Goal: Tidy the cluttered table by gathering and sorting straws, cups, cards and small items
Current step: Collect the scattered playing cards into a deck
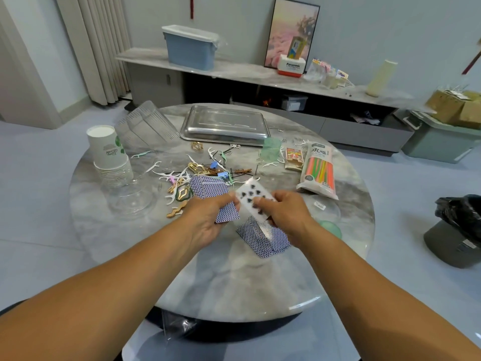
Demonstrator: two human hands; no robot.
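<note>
My left hand (pixel 208 220) holds a small stack of blue-backed cards (pixel 227 213) above the round marble table (pixel 221 282). My right hand (pixel 283 214) pinches a face-up spade card (pixel 251 198) just right of that stack. More blue-backed cards lie on the table under my right hand (pixel 263 239) and fanned beyond my left hand (pixel 208 188). A bag of coloured straws (pixel 318 171) lies at the right. Stacked paper cups (pixel 106 152) stand at the left, with clear plastic cups (pixel 145 123) lying behind them.
Floss picks, hair clips and pins are scattered mid-table (pixel 197 170). A steel tray (pixel 225 125) sits at the back, a green cup (pixel 270 149) and small packets (pixel 294 158) near it. A clear bowl (pixel 130 199) is at the left, a black bin (pixel 458 230) on the floor at the right.
</note>
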